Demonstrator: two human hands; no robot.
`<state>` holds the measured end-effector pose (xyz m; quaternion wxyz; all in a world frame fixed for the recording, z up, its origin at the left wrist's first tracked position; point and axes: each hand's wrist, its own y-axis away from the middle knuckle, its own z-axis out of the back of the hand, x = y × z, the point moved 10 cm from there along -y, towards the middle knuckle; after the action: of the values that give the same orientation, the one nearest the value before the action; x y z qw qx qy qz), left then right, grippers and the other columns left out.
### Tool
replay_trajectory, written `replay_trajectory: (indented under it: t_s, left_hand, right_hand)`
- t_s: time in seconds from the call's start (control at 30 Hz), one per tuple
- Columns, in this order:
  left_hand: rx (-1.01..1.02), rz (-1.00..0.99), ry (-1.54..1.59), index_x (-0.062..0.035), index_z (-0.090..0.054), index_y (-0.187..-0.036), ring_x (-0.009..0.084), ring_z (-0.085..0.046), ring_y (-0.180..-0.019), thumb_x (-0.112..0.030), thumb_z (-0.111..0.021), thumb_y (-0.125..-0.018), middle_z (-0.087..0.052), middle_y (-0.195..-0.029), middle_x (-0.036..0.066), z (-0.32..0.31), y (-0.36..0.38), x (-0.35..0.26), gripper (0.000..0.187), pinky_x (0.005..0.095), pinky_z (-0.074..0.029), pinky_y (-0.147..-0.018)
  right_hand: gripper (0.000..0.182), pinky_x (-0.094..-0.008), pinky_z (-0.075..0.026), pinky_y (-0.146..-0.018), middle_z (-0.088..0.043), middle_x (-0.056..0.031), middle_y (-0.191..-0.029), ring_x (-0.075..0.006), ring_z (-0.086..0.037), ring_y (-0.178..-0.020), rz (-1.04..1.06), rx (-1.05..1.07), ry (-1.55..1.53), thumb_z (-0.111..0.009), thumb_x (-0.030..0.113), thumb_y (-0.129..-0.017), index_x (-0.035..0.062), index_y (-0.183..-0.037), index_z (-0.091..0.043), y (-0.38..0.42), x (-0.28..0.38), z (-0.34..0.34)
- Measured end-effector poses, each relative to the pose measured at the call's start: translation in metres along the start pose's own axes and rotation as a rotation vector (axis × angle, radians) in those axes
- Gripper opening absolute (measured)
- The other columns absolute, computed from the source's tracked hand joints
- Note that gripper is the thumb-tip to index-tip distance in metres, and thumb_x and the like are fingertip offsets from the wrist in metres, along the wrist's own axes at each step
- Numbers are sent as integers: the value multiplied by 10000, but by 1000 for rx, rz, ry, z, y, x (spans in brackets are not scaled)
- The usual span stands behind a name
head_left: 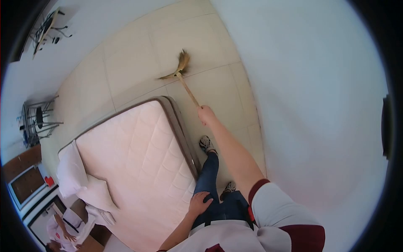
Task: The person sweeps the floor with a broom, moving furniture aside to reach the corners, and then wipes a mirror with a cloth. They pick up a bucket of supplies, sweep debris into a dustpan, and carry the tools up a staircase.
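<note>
Beside tall pale wall (310,84): tiled floor (130,63), apparently smooth and hard. Next in size, quilted mattress (134,155) with dark side band, just beside left leg (208,172); likely bulky and yielding, with pillows (72,170) on top, presumably light and soft.

Location of broom (189,92): ahead of body, beyond near corner of mattress, between mattress and wall, reaching out over floor. Weight, by judgement: light overall, yet front-heavy at full arm's reach, with noticeable leverage at wrist.

Bristle head (183,64): splayed into two tufts, one fanned out, one thin and drawn to a point. Rated flexible and springy, probably dry and prone to shedding or bending under pressure. Not suitable as a holding point. Contact with floor: cannot tell with certainty.

Shaft (184,84): straight, slim, pale, wood-like. Rated stiff, not fragile in ordinary handling, with moderate slip risk if smooth. Take hold around bare shaft, well back from bristle head, with fingers fully wrapped; for better control of twist, add second hand higher up if length allows. Rear end: hidden from view.

Right hand (205,115): arm outstretched, grip clenched around shaft. Left hand (200,203): grip released, resting on left thigh with fingers spread.
</note>
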<state>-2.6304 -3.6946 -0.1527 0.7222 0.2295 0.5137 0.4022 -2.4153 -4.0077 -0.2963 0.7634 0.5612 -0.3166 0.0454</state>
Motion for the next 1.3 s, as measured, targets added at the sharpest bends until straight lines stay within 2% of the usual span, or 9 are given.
replay_trajectory:
  t_s: [0.2, 0.27, 0.5, 0.83, 0.97, 1.17, 1.2, 1.27, 1.3]
  left_hand:
    - [-34, -131, -42, -103, -658, -1129, 298, -532, -1165, -364, -661, -831, -614, -1206, 93, -12, 1, -7, 396, 419, -410, -993]
    - [-32, -166, -90, -100, -662, -1116, 299, -535, -1156, -357, -665, -827, -614, -1200, 98, -20, -2, -8, 388, 416, -412, -991]
    - [5, -295, -213, -64, -673, -1055, 320, -563, -1091, -321, -680, -815, -644, -1121, 127, -65, 29, -30, 352, 417, -423, -972]
    - [115, -287, -254, -45, -679, -1050, 311, -590, -1033, -248, -647, -852, -663, -1066, 143, -209, 87, -16, 285, 385, -442, -931]
    - [225, -253, -229, -38, -679, -1041, 312, -595, -1029, -247, -635, -861, -665, -1060, 148, -230, 75, 11, 280, 379, -443, -926]
    - [191, -323, -332, -33, -675, -1011, 320, -606, -1004, -233, -619, -868, -669, -1038, 147, -233, 93, -7, 252, 387, -450, -910]
    - [182, -341, -343, -34, -675, -1008, 321, -605, -1004, -230, -619, -867, -669, -1037, 145, -230, 93, -10, 248, 388, -450, -910]
    - [147, -377, -356, -36, -675, -1003, 323, -604, -1002, -223, -621, -865, -669, -1035, 142, -225, 91, -18, 239, 390, -449, -911]
    - [127, -387, -352, -38, -676, -1001, 323, -604, -1001, -219, -623, -863, -669, -1034, 142, -220, 89, -22, 234, 391, -449, -913]
  right_hand:
    - [357, -320, -405, -455, -545, -57, -699, -157, -501, -537, 70, -129, 144, -483, 332, -951, 22, -1099, -584, 83, -127, 62]
    - [407, -433, -469, -831, -648, -214, -996, -372, -614, -945, 16, -125, 123, -474, 343, -945, -8, -1104, -606, 127, -155, 73]
    - [370, -417, -470, -854, -650, -205, -1008, -356, -617, -975, -42, -207, -36, -493, 331, -945, 33, -1140, -595, 248, -294, 121]
    - [389, -392, -484, -839, -666, -199, -997, -343, -636, -950, -192, -606, -38, -575, 345, -906, 48, -1153, -623, 636, -732, 154]
    - [376, -404, -488, -835, -667, -208, -999, -330, -641, -965, -622, -649, -68, -592, 306, -890, 30, -1142, -635, 767, -833, 113]
    - [315, -435, -484, -844, -671, -201, -1020, -349, -636, -975, -787, -412, 339, -533, 249, -896, 17, -1069, -658, 672, -966, 105]
    - [313, -431, -479, -863, -659, -205, -1055, -346, -626, -1005, -931, -575, 31, -542, 234, -870, 11, -1041, -678, 646, -965, 124]
    - [353, -413, -466, -910, -622, -217, -1159, -339, -583, -1106, -812, -407, -21, -527, 216, -860, -23, -1085, -659, 564, -871, 168]
    - [342, -414, -464, -915, -603, -239, -1183, -336, -580, -1108, -806, -567, -163, -510, 198, -855, -38, -1048, -662, 546, -802, 196]
